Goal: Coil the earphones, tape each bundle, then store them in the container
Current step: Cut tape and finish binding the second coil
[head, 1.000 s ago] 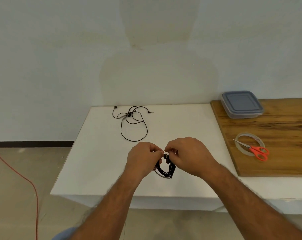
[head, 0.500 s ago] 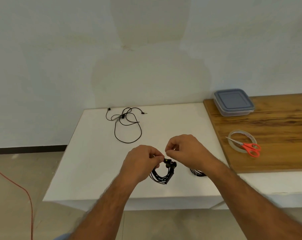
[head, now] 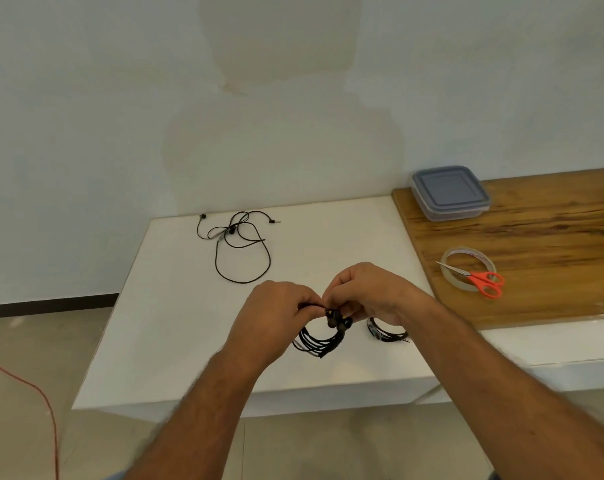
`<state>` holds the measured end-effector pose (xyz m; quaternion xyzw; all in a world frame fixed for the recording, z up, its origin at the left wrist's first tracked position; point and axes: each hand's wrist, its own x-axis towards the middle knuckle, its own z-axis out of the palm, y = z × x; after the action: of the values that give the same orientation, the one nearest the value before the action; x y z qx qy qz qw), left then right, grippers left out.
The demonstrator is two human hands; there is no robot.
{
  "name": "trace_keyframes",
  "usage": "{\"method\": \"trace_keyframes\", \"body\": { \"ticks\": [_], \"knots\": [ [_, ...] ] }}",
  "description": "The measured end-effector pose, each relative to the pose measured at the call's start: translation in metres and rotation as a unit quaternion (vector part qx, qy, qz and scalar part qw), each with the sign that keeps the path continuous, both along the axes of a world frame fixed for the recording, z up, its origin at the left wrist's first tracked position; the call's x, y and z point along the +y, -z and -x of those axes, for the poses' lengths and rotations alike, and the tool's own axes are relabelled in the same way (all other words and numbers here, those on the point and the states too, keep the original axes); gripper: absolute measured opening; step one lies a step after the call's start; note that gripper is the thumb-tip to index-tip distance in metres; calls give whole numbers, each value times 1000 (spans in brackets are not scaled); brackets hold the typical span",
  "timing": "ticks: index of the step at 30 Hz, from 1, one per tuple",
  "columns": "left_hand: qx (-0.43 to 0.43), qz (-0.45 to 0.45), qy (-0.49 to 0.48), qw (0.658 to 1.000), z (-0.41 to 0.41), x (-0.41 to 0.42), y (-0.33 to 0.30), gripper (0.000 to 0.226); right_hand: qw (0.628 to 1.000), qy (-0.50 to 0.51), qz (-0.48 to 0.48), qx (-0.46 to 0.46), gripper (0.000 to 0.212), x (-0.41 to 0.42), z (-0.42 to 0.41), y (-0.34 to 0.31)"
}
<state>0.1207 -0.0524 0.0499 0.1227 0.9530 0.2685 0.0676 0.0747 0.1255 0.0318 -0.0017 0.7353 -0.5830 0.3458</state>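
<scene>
Over the front of the white table (head: 175, 334), my left hand (head: 272, 320) and my right hand (head: 369, 292) both pinch the top of a coiled black earphone bundle (head: 319, 341); its loops hang down below my fingers with the earbuds at the top. A second coiled bundle (head: 385, 332) lies on the table under my right wrist, partly hidden. A loose, uncoiled black earphone (head: 239, 244) lies at the table's far left. The lidded plastic container (head: 449, 192) stands on the wooden board (head: 536, 237) at the back right.
A roll of clear tape (head: 466, 268) lies on the wooden board with red-handled scissors (head: 480, 278) across it. A red cable (head: 33, 393) runs over the floor at the left. A wall stands right behind the table.
The view has shifted, revealing the second coiled bundle under my right wrist. Both hands stay on the coiled bundle, working its top with small finger movements.
</scene>
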Motion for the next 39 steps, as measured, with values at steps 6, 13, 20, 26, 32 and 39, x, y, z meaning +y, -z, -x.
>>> {"method": "trace_keyframes", "body": {
  "ticks": [6,13,20,26,32,39],
  "knots": [
    [140,-15,77,987,0,-1,9,19,995,-29,55,-81,16,11,5,-4],
    [202,-85,109,969,-3,1,14,25,985,-61,98,-126,23,17,6,-5],
    [226,-107,101,963,-5,5,9,21,982,-62,128,-125,24,18,5,-4],
    [224,-121,83,963,-6,4,8,19,979,-62,139,-138,8,15,1,-8],
    [186,-133,77,971,-8,5,7,10,975,-52,153,-153,20,16,2,-5],
    [186,-117,52,974,-8,5,5,14,971,-51,165,-167,29,18,4,2]
  ]
}}
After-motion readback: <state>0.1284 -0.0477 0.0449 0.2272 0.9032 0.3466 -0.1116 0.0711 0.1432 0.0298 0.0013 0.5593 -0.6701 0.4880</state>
